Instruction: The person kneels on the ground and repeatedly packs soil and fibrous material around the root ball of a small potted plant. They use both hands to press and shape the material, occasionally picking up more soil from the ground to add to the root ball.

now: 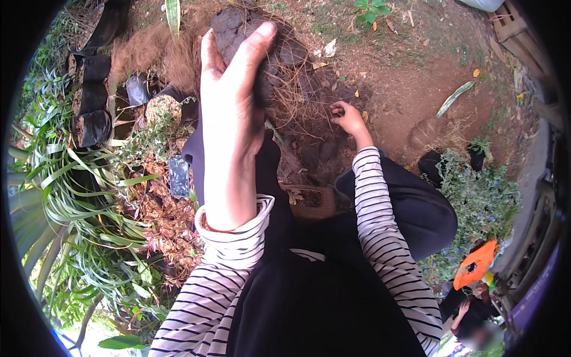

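My left hand [234, 80] is raised close to the camera, thumb and fingers spread apart around the near side of a dark clump of soil [232, 31]; whether it grips the clump cannot be told. Loose brown fibres [296, 96] lie over the dark soil to its right. Lower and farther off, my right hand [348, 117] hovers at or touches the right edge of the fibres, its fingers slightly curled and apart, with nothing visible in them. A heap of fine brown fibre [156, 53] lies left of my left hand.
Black plant bags [95, 98] and strappy green plants [84, 192] line the left side. A smartphone [179, 176] lies beside my leg. A brown plastic crate [328, 201] sits between my legs. A flowering shrub [477, 201] grows at right; another person [468, 308] is at lower right.
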`<state>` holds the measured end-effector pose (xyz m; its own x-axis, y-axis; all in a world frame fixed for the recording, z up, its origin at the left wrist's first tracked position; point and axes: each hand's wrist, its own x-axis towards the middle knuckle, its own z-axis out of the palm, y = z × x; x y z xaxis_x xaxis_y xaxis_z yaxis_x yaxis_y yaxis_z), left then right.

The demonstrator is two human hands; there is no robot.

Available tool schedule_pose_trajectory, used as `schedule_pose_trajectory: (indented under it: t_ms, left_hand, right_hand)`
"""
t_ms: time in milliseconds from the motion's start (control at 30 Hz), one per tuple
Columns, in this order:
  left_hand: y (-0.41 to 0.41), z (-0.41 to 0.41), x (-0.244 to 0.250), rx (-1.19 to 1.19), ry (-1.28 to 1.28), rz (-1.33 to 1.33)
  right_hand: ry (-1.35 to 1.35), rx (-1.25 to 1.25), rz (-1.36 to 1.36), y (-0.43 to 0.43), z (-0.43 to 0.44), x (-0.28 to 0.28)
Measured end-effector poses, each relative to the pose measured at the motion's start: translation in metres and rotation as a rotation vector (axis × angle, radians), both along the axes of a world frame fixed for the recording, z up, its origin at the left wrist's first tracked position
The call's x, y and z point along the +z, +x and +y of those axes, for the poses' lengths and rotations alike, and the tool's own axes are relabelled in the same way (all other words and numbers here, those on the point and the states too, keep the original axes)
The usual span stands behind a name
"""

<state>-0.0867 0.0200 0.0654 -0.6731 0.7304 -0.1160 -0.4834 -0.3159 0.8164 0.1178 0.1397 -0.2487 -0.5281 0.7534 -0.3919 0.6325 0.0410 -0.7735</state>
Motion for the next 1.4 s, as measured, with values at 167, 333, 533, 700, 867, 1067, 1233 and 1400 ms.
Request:
schedule_pose_trajectory:
  t_ms: [167, 333, 533, 700, 867, 1067, 1233, 1400]
  left_hand:
    - [0.000, 0.000, 0.001, -0.046, 0.033, -0.053]
    - [0.012, 0.005, 0.003, -0.028, -0.016, -0.032]
    - [0.034, 0.012, -0.010, -0.062, -0.115, 0.013]
    - [0.046, 0.009, -0.019, -0.165, -0.091, 0.047]
    - [0.066, 0.001, -0.012, -0.250, -0.074, -0.145]
    - [0.074, 0.008, -0.018, -0.274, 0.012, -0.276]
    - [0.086, 0.020, -0.028, -0.327, 0.073, -0.237]
    - [0.091, 0.021, -0.028, -0.318, 0.034, -0.157]
  right_hand:
    - [-0.083, 0.220, -0.022, -0.002, 0.009, 0.067]
    - [-0.038, 0.282, 0.083, 0.000, 0.025, 0.192]
    - [0.185, 0.359, 0.406, 0.008, 0.033, 0.355]
    - [0.265, 0.324, 0.696, 0.008, 0.025, 0.396]
    - [0.105, 0.034, 0.875, 0.006, 0.008, 0.348]
    - [0.447, 0.010, 0.840, -0.014, -0.004, 0.340]
    - [0.679, -0.042, 0.696, -0.017, -0.015, 0.340]
    - [0.882, 0.049, 0.624, -0.012, -0.017, 0.339]
